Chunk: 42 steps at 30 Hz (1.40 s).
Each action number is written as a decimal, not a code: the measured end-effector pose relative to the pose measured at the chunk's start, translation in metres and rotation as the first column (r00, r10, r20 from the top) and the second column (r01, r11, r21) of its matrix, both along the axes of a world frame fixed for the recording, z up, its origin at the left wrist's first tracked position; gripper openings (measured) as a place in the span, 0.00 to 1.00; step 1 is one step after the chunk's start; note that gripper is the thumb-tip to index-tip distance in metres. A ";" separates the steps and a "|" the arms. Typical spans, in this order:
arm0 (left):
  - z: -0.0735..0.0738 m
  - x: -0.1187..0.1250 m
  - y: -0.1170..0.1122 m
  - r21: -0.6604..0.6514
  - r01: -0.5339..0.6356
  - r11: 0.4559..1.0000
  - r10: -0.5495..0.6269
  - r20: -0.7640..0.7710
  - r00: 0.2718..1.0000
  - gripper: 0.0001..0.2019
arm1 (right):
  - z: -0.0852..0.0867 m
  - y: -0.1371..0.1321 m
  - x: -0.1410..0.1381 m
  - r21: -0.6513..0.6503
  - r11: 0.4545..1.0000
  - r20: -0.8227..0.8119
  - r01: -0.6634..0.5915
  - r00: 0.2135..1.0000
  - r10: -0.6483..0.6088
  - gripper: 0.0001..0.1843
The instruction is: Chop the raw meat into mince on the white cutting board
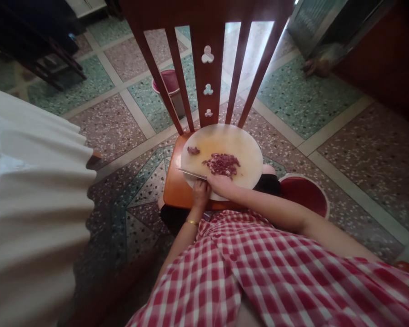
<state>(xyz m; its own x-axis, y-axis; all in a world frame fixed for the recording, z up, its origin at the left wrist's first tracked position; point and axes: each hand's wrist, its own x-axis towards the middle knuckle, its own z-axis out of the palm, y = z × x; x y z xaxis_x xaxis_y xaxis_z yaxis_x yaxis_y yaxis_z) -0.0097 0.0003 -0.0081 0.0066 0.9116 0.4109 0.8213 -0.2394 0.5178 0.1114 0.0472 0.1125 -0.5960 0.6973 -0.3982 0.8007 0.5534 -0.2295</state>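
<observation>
A round, pale chopping board (248, 159) lies on the seat of a wooden chair. Chopped dark red meat (223, 164) is heaped at its middle, and a smaller clump of meat (193, 150) sits apart near the left rim. My right hand (221, 185) grips a knife (191, 173) over the near left part of the board. The blade points left and appears nearly edge-on. Close against the near side of the blade is my left hand (201, 193), its fingers curled. Whatever those fingers pinch is hidden.
The chair's slatted back (207, 68) rises beyond the board. A red-lined bin (170, 81) stands behind it, and a red round basin or bucket (305, 195) is on the floor at right. A pale draped cloth (37, 204) hangs at left.
</observation>
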 end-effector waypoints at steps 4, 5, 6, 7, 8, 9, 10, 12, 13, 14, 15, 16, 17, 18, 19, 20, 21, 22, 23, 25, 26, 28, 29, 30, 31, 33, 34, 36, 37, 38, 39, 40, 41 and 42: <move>0.000 -0.001 -0.002 0.025 -0.009 1.000 0.010 -0.031 0.999 0.09 | -0.008 -0.004 0.003 0.023 1.000 -0.030 -0.012 0.999 0.013 0.16; 0.000 -0.001 -0.002 0.030 -0.013 0.999 0.014 -0.031 0.999 0.09 | -0.009 -0.007 0.012 0.018 1.000 -0.026 -0.004 1.000 0.004 0.16; 0.001 0.000 -0.002 0.037 -0.018 0.999 0.019 -0.026 0.999 0.08 | -0.009 -0.010 0.024 0.005 1.000 -0.012 0.010 1.000 -0.010 0.17; 0.002 0.000 -0.002 0.046 -0.027 0.999 0.028 -0.015 1.000 0.08 | -0.009 -0.013 0.036 -0.011 0.999 0.012 0.033 0.999 -0.033 0.17; 0.003 0.001 -0.002 0.058 -0.035 0.998 0.035 -0.001 0.999 0.08 | -0.008 -0.015 0.049 -0.030 0.997 0.054 0.064 0.997 -0.062 0.17; 0.003 0.001 -0.001 0.073 -0.042 0.996 0.041 0.014 0.999 0.08 | -0.006 -0.017 0.059 -0.040 0.995 0.093 0.096 0.991 -0.092 0.17; 0.004 0.001 -0.001 0.090 -0.046 0.995 0.043 0.028 0.999 0.08 | -0.003 -0.018 0.067 -0.041 0.991 0.127 0.125 0.985 -0.119 0.17; 0.004 0.002 0.000 0.116 -0.048 0.992 0.043 0.047 0.998 0.07 | 0.001 -0.020 0.074 -0.021 0.989 0.139 0.145 0.980 -0.140 0.15; 0.004 0.002 0.000 0.121 -0.051 0.991 0.045 0.049 0.998 0.07 | 0.003 -0.021 0.073 -0.010 0.991 0.125 0.137 0.983 -0.135 0.14; 0.004 0.002 -0.001 0.123 -0.054 0.991 0.049 0.046 0.998 0.07 | 0.005 -0.022 0.071 -0.007 0.992 0.107 0.124 0.987 -0.122 0.14; 0.004 0.002 -0.001 0.123 -0.061 0.990 0.056 0.038 0.998 0.07 | 0.006 -0.022 0.067 -0.007 0.994 0.089 0.107 0.990 -0.106 0.14; 0.003 0.002 -0.001 0.123 -0.067 0.990 0.064 0.027 0.998 0.07 | 0.007 -0.022 0.064 -0.008 0.996 0.074 0.088 0.993 -0.087 0.13; 0.002 0.001 -0.001 0.122 -0.072 0.990 0.070 0.016 0.997 0.07 | 0.007 -0.022 0.060 -0.010 0.998 0.066 0.069 0.995 -0.069 0.13; 0.001 0.001 -0.001 0.122 -0.072 0.990 0.072 0.007 0.997 0.07 | 0.006 -0.021 0.056 -0.014 0.999 0.062 0.049 0.997 -0.048 0.13; 0.000 0.000 -0.001 0.121 -0.070 0.990 0.070 0.002 0.998 0.07 | 0.005 -0.019 0.051 -0.014 0.999 0.059 0.028 0.998 -0.028 0.13; -0.001 0.000 0.000 0.116 -0.066 0.991 0.066 0.001 0.998 0.07 | 0.004 -0.016 0.046 -0.009 1.000 0.051 0.009 0.999 -0.009 0.13; -0.002 -0.001 0.000 0.107 -0.060 0.992 0.060 0.002 0.998 0.07 | 0.002 -0.013 0.039 -0.001 1.000 0.037 -0.005 0.999 0.005 0.13; -0.003 -0.001 0.000 0.096 -0.055 0.994 0.054 0.005 0.999 0.07 | 0.000 -0.009 0.031 0.006 1.000 0.020 -0.013 1.000 0.013 0.14; -0.004 -0.002 0.000 0.084 -0.049 0.995 0.049 0.008 0.999 0.07 | -0.002 -0.006 0.021 0.010 1.000 0.002 -0.017 1.000 0.017 0.14; -0.005 -0.003 -0.001 0.066 -0.035 0.997 0.034 0.014 0.999 0.07 | -0.007 -0.001 0.002 0.011 1.000 -0.019 -0.013 1.000 0.013 0.14; -0.005 -0.003 -0.001 0.058 -0.025 0.998 0.024 0.018 1.000 0.07 | -0.009 0.000 -0.006 0.007 1.000 -0.018 -0.007 1.000 0.007 0.14; -0.004 -0.003 -0.002 0.053 -0.013 0.999 0.012 0.026 1.000 0.08 | -0.011 -0.001 -0.011 0.004 1.000 -0.017 0.008 1.000 -0.008 0.14; -0.003 -0.003 -0.002 0.052 -0.015 0.999 0.014 0.027 1.000 0.07 | -0.012 -0.002 -0.007 0.003 1.000 -0.024 0.012 1.000 -0.012 0.15; -0.001 -0.002 -0.002 0.054 -0.025 0.998 0.024 0.025 0.999 0.07 | -0.013 -0.004 0.000 -0.005 1.000 -0.028 0.013 1.000 -0.013 0.16; 0.000 -0.001 -0.002 0.059 -0.042 0.997 0.040 0.022 0.999 0.07 | -0.013 -0.005 0.010 -0.019 1.000 -0.021 0.020 1.000 -0.020 0.16; 0.004 0.001 -0.001 0.075 -0.071 0.995 0.070 0.019 0.997 0.07 | -0.012 -0.006 0.036 -0.044 0.996 0.035 0.075 0.997 -0.073 0.18; 0.006 0.002 -0.001 0.081 -0.078 0.994 0.076 0.022 0.997 0.08 | -0.010 -0.006 0.048 -0.041 0.992 0.073 0.120 0.990 -0.117 0.20; 0.010 0.002 -0.001 0.087 -0.072 0.994 0.069 0.034 0.997 0.08 | -0.004 -0.005 0.065 -0.010 0.980 0.122 0.197 0.973 -0.195 0.24; 0.011 0.002 -0.002 0.084 -0.059 0.995 0.055 0.040 0.998 0.08 | 0.000 -0.006 0.069 0.005 0.978 0.125 0.211 0.970 -0.210 0.25; 0.012 0.001 -0.003 0.078 -0.041 0.996 0.037 0.043 0.998 0.09 | 0.003 -0.007 0.070 0.008 0.979 0.120 0.206 0.971 -0.205 0.24; 0.013 0.000 -0.005 0.072 -0.019 0.997 0.016 0.041 0.999 0.09 | 0.007 -0.009 0.069 -0.001 0.982 0.113 0.191 0.975 -0.190 0.22; 0.013 -0.001 -0.007 0.068 0.001 0.998 -0.003 0.034 0.999 0.09 | 0.011 -0.012 0.066 -0.018 0.985 0.104 0.171 0.980 -0.168 0.20; 0.014 -0.003 -0.009 0.066 0.016 0.998 -0.018 0.024 1.000 0.09 | 0.014 -0.015 0.062 -0.035 0.988 0.091 0.152 0.985 -0.148 0.18; 0.013 -0.004 -0.011 0.067 0.025 0.997 -0.026 0.012 1.000 0.09 | 0.016 -0.019 0.059 -0.048 0.990 0.075 0.131 0.989 -0.128 0.16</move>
